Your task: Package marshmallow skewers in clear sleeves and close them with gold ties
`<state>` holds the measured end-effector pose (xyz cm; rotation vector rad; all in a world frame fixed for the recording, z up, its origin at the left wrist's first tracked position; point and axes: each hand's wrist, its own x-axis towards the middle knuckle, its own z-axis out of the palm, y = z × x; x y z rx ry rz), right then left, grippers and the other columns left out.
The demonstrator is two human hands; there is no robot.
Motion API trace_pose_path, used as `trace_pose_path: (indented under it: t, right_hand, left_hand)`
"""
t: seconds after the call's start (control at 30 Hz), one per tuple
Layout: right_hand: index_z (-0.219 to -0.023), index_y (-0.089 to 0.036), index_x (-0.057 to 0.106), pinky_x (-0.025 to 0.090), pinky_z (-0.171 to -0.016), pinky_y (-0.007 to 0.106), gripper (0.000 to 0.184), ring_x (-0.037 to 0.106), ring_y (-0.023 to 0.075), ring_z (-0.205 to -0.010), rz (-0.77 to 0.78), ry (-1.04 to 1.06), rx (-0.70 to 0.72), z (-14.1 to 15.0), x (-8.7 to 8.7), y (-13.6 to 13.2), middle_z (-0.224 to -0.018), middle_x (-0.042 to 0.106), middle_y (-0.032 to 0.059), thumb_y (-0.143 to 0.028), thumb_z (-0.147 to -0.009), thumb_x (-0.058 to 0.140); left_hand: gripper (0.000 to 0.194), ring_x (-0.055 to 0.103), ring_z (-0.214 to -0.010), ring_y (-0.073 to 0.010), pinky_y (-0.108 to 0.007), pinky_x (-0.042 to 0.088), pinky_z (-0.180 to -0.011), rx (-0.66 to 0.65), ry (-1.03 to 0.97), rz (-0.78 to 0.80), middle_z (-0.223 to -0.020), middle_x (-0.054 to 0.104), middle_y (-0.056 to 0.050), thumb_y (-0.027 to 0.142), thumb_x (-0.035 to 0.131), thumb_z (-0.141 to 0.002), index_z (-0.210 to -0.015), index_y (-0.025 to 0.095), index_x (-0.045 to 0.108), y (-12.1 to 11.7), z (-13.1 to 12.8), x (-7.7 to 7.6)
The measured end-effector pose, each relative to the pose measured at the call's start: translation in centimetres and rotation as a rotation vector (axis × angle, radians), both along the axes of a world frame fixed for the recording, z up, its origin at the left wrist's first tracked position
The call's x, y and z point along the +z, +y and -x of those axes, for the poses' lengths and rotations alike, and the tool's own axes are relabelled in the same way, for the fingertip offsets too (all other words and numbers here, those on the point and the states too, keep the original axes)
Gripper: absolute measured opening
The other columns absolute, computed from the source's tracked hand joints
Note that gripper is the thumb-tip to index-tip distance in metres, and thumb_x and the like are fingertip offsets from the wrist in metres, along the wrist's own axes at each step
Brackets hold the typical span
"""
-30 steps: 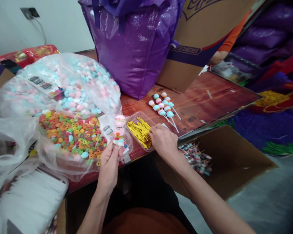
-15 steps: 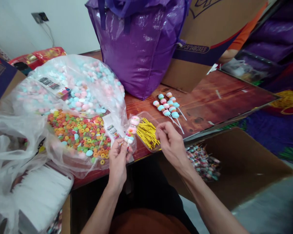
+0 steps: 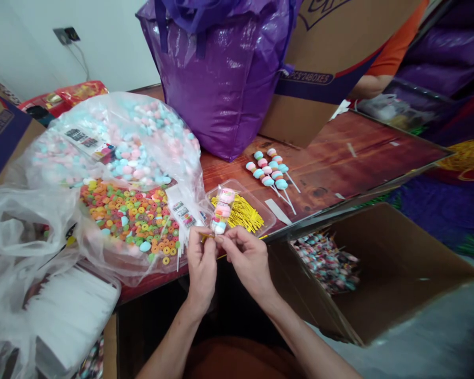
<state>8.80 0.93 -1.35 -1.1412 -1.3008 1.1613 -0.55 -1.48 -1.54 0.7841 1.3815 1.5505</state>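
A bagged candy skewer [image 3: 223, 208] of pink, white and blue marshmallows points upward in front of me. My left hand [image 3: 202, 266] is closed on its lower end. Across the neck of its clear wrapper runs a gold twist tie [image 3: 207, 238], pinched in the fingertips of my right hand [image 3: 248, 263]; the fingers hide most of the tie. Just behind is a clear tray [image 3: 272, 215] of gold twist ties [image 3: 245, 213]. Several unwrapped marshmallow skewers [image 3: 268, 168] lie on the table to the right.
Left are a large plastic bag of marshmallows [image 3: 142, 121], ring candies [image 3: 130, 216] and a tub of white sticks [image 3: 71, 310]. A purple bag [image 3: 221, 89] and a carton [image 3: 300, 116] stand behind. Low right, an open box [image 3: 398, 273] holds wrapped skewers [image 3: 327, 263]. Another person's arm [image 3: 373, 84] shows beyond.
My right hand has moved left from beside the twist tie tray to the skewer's neck, bringing a gold tie. Both hands now meet there; the skewer has shifted slightly right.
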Motion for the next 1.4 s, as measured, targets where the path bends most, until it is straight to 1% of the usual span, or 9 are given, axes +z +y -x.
trace_pose_path:
  t: [0.2, 0.4, 0.57, 0.87, 0.97, 1.13, 1.2, 1.3, 1.4]
  right_hand:
    - [-0.072, -0.021, 0.057, 0.048, -0.055, 0.025, 0.025, 0.058, 0.0126, -0.052, 0.007, 0.013, 0.020, 0.0, 0.5, -0.4, -0.058, 0.061, -0.0035, -0.033, -0.092, 0.064]
    - [-0.081, -0.021, 0.056, 0.048, -0.062, 0.025, 0.016, 0.057, 0.0133, -0.064, -0.068, -0.139, 0.080, -0.6, 0.5, -0.7, -0.073, 0.059, -0.0013, -0.026, -0.096, 0.053]
    - [-0.082, -0.021, 0.055, 0.047, -0.063, 0.024, 0.013, 0.055, 0.0128, -0.068, -0.053, -0.087, 0.099, -1.0, 0.6, -0.5, -0.076, 0.057, -0.0013, -0.024, -0.095, 0.054]
    - [-0.080, -0.021, 0.054, 0.048, -0.065, 0.025, 0.017, 0.055, 0.0137, -0.070, -0.031, -0.008, 0.093, -0.8, -0.4, 0.0, -0.076, 0.058, -0.0008, -0.027, -0.096, 0.054]
    - [-0.081, -0.021, 0.054, 0.047, -0.064, 0.025, 0.016, 0.055, 0.0141, -0.073, -0.030, 0.010, 0.112, -1.3, -0.2, 0.0, -0.085, 0.059, 0.0016, -0.027, -0.095, 0.055]
    - [-0.083, -0.022, 0.051, 0.044, -0.062, 0.026, 0.015, 0.050, 0.0140, -0.069, -0.114, -0.060, 0.275, -2.9, 1.1, 0.1, -0.078, 0.052, -0.0002, -0.026, -0.097, 0.053]
    - [-0.083, -0.022, 0.048, 0.043, -0.061, 0.026, 0.015, 0.048, 0.0138, -0.067, -0.196, -0.155, 0.304, -3.2, 1.4, 0.2, -0.075, 0.049, -0.0012, -0.023, -0.098, 0.049]
    - [-0.084, -0.023, 0.044, 0.041, -0.060, 0.026, 0.015, 0.048, 0.0138, -0.066, -0.275, -0.300, 0.247, -3.1, 1.3, -0.1, -0.074, 0.049, -0.0016, -0.019, -0.098, 0.045]
    - [-0.085, -0.023, 0.042, 0.042, -0.059, 0.025, 0.015, 0.049, 0.0130, -0.064, -0.183, -0.300, 0.216, -2.8, 1.2, -0.5, -0.075, 0.050, -0.0023, -0.022, -0.099, 0.044]
  left_hand:
    - [0.009, 0.044, -0.060, -0.0083, -0.019, 0.039, -0.058, -0.031, -0.282, -0.075, -0.071, 0.052, 0.004, 0.026, 0.062, -0.088, -0.081, 0.020, 0.060, -0.2, -0.5, 0.4]
    - [0.021, 0.056, -0.069, -0.0101, -0.020, 0.046, -0.066, -0.049, -0.266, -0.039, -0.078, 0.062, 0.001, 0.036, 0.072, -0.086, -0.082, 0.019, 0.060, -0.1, -0.4, 0.8]
    - [0.026, 0.045, -0.056, -0.0055, -0.016, 0.038, -0.056, -0.039, -0.329, -0.026, -0.068, 0.055, 0.005, 0.036, 0.074, -0.085, -0.078, 0.018, 0.056, 0.4, -0.4, 1.2]
    - [0.034, 0.033, -0.051, -0.0038, -0.016, 0.029, -0.049, -0.065, -0.347, -0.004, -0.061, 0.046, 0.006, 0.039, 0.077, -0.081, -0.073, 0.016, 0.053, 0.6, -0.6, 1.3]
    - [0.040, 0.023, -0.047, -0.0024, -0.015, 0.021, -0.044, -0.152, -0.545, 0.098, -0.056, 0.038, 0.009, 0.036, 0.082, -0.075, -0.072, 0.017, 0.047, 0.6, 0.1, 1.9]
    - [0.044, 0.009, -0.044, -0.0020, -0.014, 0.010, -0.039, -0.492, -0.795, 0.296, -0.053, 0.028, 0.013, 0.037, 0.086, -0.068, -0.079, 0.019, 0.048, 0.4, 1.8, 3.0]
    - [0.041, 0.012, -0.044, -0.0021, -0.014, 0.012, -0.039, -0.514, -0.728, 0.306, -0.053, 0.032, 0.012, 0.038, 0.084, -0.072, -0.084, 0.018, 0.050, 0.2, 1.8, 3.1]
    - [0.034, 0.027, -0.045, -0.0036, -0.014, 0.021, -0.043, -0.352, -0.475, 0.208, -0.056, 0.043, 0.009, 0.041, 0.077, -0.081, -0.092, 0.020, 0.053, -0.2, 1.0, 3.0]
    - [0.027, 0.039, -0.053, -0.0062, -0.017, 0.033, -0.050, -0.236, -0.222, 0.061, -0.061, 0.046, 0.006, 0.044, 0.067, -0.089, -0.088, 0.020, 0.057, -0.7, 0.0, 2.5]
